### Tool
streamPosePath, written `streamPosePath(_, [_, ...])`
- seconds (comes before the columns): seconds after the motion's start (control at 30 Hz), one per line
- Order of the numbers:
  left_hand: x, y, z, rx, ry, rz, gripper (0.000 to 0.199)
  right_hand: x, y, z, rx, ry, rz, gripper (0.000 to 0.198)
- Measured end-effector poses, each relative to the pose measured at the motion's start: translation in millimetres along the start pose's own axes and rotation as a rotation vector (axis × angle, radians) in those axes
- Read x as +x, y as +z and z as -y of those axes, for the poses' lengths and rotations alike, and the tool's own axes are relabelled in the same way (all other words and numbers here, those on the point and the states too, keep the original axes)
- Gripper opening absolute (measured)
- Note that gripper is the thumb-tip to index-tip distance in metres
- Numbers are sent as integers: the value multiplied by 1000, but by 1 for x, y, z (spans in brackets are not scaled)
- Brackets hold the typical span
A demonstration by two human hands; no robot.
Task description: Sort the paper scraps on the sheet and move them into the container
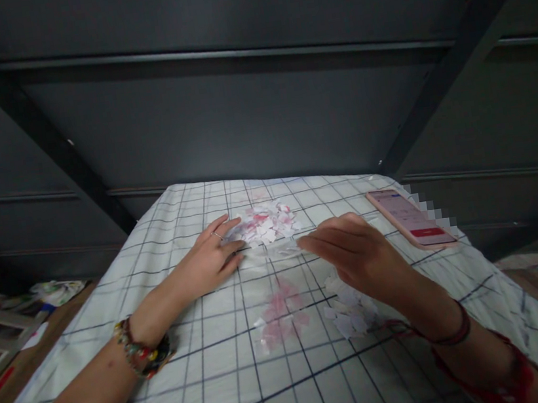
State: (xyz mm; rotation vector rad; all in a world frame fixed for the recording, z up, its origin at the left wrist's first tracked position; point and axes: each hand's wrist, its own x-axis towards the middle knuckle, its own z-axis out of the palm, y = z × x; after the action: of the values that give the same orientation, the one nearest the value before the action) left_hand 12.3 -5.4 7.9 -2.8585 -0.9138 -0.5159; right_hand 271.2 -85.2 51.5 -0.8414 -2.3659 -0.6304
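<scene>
My left hand [211, 255] lies on the cloth with its fingers spread, the tips at the left edge of a heap of small white and pink paper scraps [266, 223]. A strip of clear plastic [273, 252] stretches in front of this heap, between my two hands. My right hand [355, 253] is closed in a pinch, its fingertips at the right end of the plastic. Nearer to me is a patch of translucent pink pieces [281, 315]. A group of white scraps [352, 309] lies below my right hand, partly covered by it.
A phone in a pink case [413, 219] lies to the right on the grid-patterned cloth [223, 379]. Dark panels with metal bars [237, 113] rise behind the table. Down on the left floor are a pale frame [0, 339] and some clutter [57, 292].
</scene>
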Motion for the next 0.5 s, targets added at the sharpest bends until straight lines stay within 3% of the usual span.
streamPosePath(0.23, [-1,2,1,-15,24,-9,27,5,10,2,-68,44,119,30])
streamPosePath(0.4, [-1,2,1,-7,28,8,29,-1,-1,0,-41,31,-9,35])
streamPosePath(0.5, [-1,2,1,-7,41,12,29,-3,-2,-3,-65,72,-14,36])
